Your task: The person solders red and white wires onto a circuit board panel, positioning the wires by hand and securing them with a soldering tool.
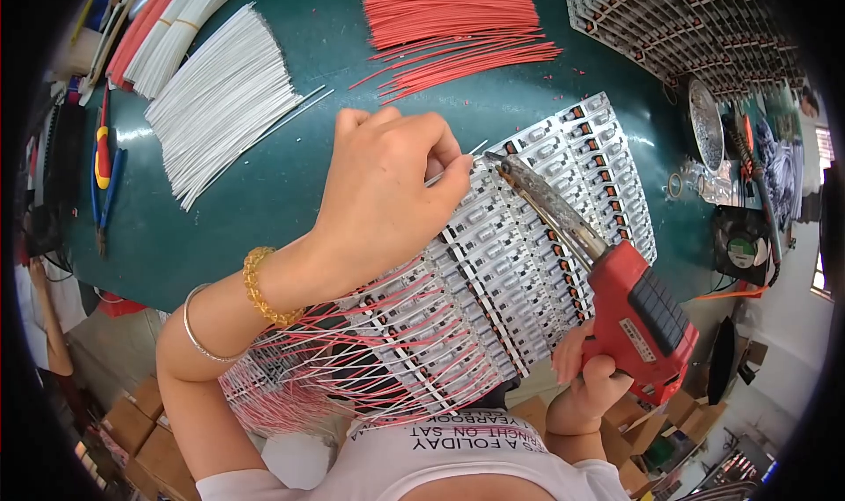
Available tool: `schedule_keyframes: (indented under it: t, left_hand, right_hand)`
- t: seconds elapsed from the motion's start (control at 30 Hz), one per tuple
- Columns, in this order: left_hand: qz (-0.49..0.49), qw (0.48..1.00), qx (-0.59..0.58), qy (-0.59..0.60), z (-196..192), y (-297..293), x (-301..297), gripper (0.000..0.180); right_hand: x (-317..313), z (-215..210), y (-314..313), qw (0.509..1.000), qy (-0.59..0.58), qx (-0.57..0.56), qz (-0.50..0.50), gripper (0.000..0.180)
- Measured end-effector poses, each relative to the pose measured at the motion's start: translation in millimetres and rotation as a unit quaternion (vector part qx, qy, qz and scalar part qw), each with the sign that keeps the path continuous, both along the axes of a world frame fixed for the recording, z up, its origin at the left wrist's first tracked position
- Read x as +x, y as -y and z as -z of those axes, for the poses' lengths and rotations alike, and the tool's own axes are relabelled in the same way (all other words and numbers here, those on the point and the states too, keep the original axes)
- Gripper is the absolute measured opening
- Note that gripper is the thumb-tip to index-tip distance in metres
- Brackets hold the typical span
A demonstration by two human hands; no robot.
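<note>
**Wire held to the panel, iron tip beside it**

At the bottom of the frame, your right hand [588, 385] is clenched around the red grip of a pistol-shaped soldering iron [635, 312], low and right of centre. Its long, discoloured barrel runs up and left, and the tip sits on the board panel [528, 263] right beside your left fingertips.

Your left hand [392, 197] reaches in from lower left to the middle of the frame, fingers curled and pinching a thin white wire [476, 148] whose free end pokes out just above the iron tip. You wear a gold bead bracelet [258, 287] at that wrist and a silver bangle [199, 327] farther down the forearm.

The panel, made of rows of small white circuit boards, lies slantwise across the centre, from the lower middle up toward the right. Along its lower left part, red and white leads [352, 360] fan out over the near edge above your shirt.

Farther off on the green mat [290, 166], a sheaf of cut white wires [220, 100] lies at upper left, with banded bundles of red and white wire [163, 21] beyond it and blue-handled cutters [109, 188] at the far left. Cut red wires [449, 17] lie at top centre. More board panels [687, 21] fill the upper right, and a small black fan [739, 244] sits at the right edge.
</note>
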State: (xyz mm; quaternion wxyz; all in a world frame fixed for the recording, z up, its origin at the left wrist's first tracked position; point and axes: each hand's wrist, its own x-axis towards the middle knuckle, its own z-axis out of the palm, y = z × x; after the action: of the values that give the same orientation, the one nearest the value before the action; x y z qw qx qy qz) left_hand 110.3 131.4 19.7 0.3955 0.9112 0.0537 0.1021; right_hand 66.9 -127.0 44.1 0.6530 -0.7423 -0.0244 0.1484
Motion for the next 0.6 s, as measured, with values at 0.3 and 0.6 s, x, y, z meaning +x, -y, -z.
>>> schedule_keyframes:
  t: [0.3,0.6]
  left_hand:
    - [0.001,1.000,0.004,0.009,0,1,0,0.015]
    - [0.012,0.996,-0.011,0.091,-3,-1,-4,0.016]
  right_hand:
    - [-3,3,5,0.998,0.057,0.009,-0.024,0.082]
    - [-10,6,10,0.995,0.064,0.045,0.053,0.082]
